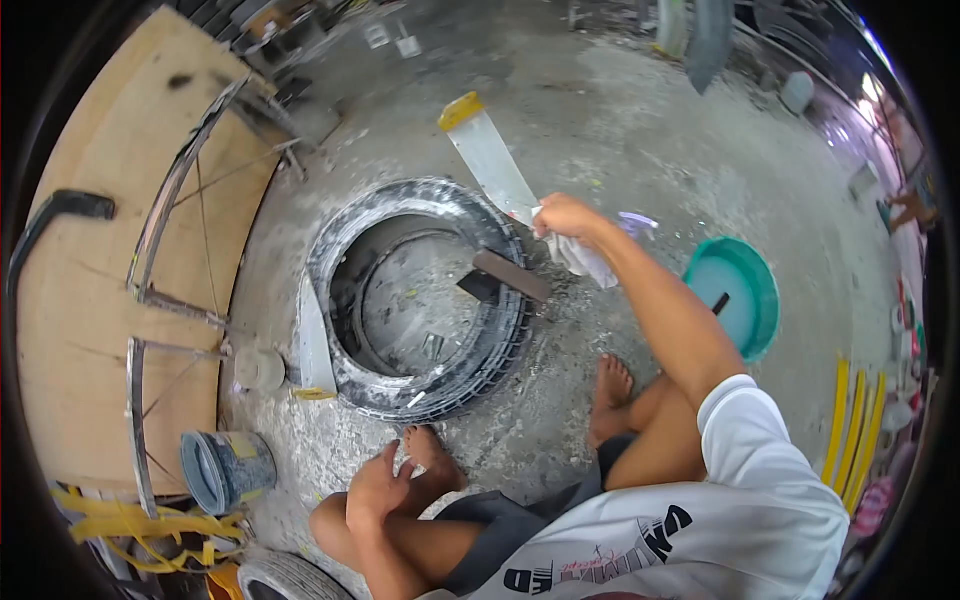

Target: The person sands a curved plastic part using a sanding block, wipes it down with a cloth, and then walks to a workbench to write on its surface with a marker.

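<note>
My right hand (pixel 565 218) is closed around a crumpled white cloth (pixel 585 262). It is at the lower end of a long, flat white strip (pixel 492 160) with a yellow far end. Whether the fingers also grip the strip is hidden. My left hand (pixel 378 485), empty with its fingers apart, hovers by my left knee. Between them and ahead, a dusty tyre (pixel 345 230) lies flat on the floor. A brown block (pixel 512 276) and a dark flat piece (pixel 480 286) rest on its right side. Another white strip with a yellow end (pixel 316 345) leans against its left side.
A green basin (pixel 770 305) of cloudy water, with a dark stick in it, stands at right. On the left are a wooden board (pixel 90 330), metal frames (pixel 140 420) and a grey bucket (pixel 250 470). Yellow strips (pixel 855 430) lie at far right; another tyre (pixel 285 575) is at bottom.
</note>
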Motion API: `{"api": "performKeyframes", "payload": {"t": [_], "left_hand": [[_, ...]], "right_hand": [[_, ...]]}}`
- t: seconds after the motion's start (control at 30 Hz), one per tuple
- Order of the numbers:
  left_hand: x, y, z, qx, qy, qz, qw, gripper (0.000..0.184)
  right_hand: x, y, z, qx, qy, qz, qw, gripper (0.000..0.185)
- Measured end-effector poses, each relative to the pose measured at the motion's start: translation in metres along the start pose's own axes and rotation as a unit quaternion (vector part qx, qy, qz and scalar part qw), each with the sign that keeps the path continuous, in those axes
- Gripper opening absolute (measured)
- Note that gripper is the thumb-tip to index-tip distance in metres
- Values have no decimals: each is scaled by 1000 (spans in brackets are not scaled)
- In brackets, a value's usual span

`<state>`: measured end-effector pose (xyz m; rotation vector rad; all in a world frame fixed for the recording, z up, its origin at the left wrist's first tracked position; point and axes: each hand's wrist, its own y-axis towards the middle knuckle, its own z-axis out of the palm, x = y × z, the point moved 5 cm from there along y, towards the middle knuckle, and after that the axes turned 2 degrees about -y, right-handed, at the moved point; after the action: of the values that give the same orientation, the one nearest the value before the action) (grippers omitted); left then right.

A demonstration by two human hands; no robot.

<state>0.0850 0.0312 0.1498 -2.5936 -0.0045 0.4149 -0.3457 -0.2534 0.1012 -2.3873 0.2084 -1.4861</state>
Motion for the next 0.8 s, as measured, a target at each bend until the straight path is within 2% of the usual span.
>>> {"api": "performKeyframes", "payload": {"t": [0.1, 0.2, 0.3, 0.4, 0.47, 0.5, 0.6, 0.8], "left_hand": [[-8, -11, -6, 44, -46, -7, 998, 53], [-12, -10, -18, 57, -68, -10, 996, 53], [5, 1, -15, 46, -94, -1, 995, 53], [8, 14, -28, 74, -140, -17, 987, 53], [19, 9, -23, 105, -162, -54, 980, 54], [23, 7, -21, 70, -147, -62, 985, 52], [24, 18, -30, 75, -161, -22, 984, 52], [9, 25, -30, 110, -306, -92, 941, 55]], "right_hand": [[-7, 40, 31, 40, -20, 13, 999, 31], [-14, 91, 59, 104, 13, 26, 994, 20], [-20, 131, 59, 150, -155, 62, 974, 30], [-34, 133, 54, 211, -196, 86, 954, 38], [-29, 128, 56, 237, -160, 134, 949, 46], [-28, 122, 57, 247, -139, 163, 945, 51], [-18, 109, 52, 253, -94, 204, 941, 58], [89, 71, 13, 198, -168, 316, 913, 54]]}}
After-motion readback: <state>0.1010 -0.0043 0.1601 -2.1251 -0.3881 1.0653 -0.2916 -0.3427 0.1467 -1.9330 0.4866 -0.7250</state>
